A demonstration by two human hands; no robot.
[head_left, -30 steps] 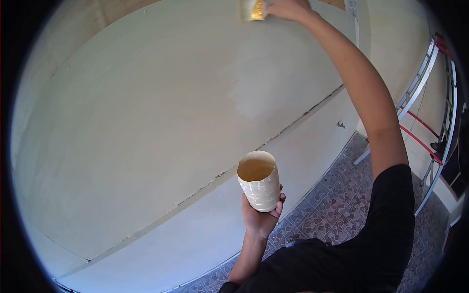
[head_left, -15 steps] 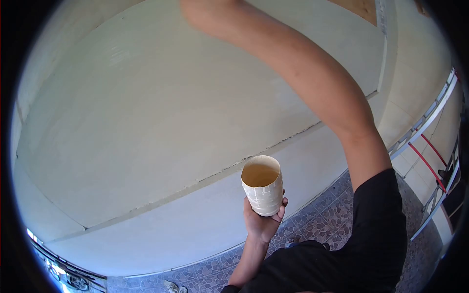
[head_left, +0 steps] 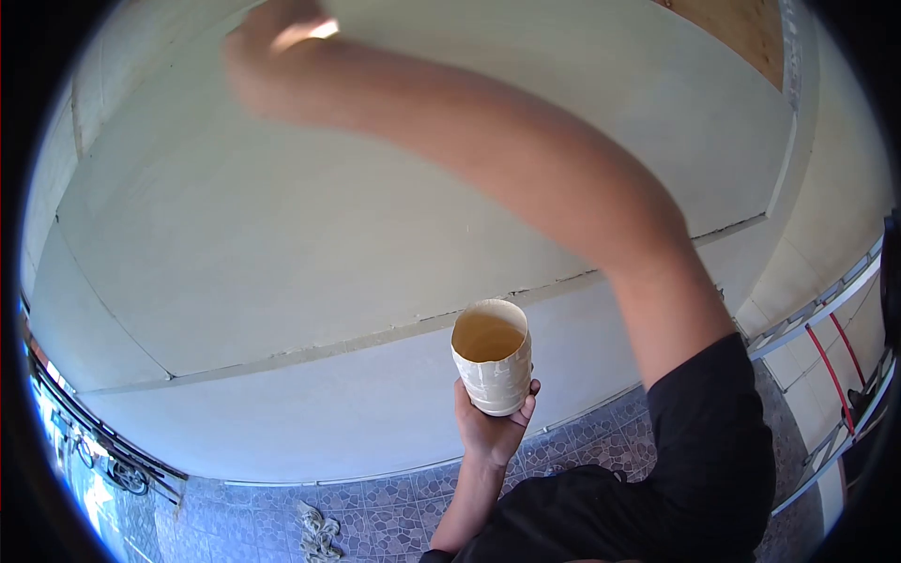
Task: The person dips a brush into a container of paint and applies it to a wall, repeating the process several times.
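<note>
Grip: my left hand [head_left: 488, 427] wraps a paint-crusted cup [head_left: 491, 357], held upright at chest height; my right hand [head_left: 272, 47], blurred, closes on a brush [head_left: 305, 33] against the wall [head_left: 282, 235]. Wall reads mostly coated; a bare brown patch [head_left: 741, 28] remains top right, I judge.

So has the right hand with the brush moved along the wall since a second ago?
Yes. The right hand has swept leftward across the wall panel, away from the bare brown patch at the upper right. The left hand holds the cup.
</note>
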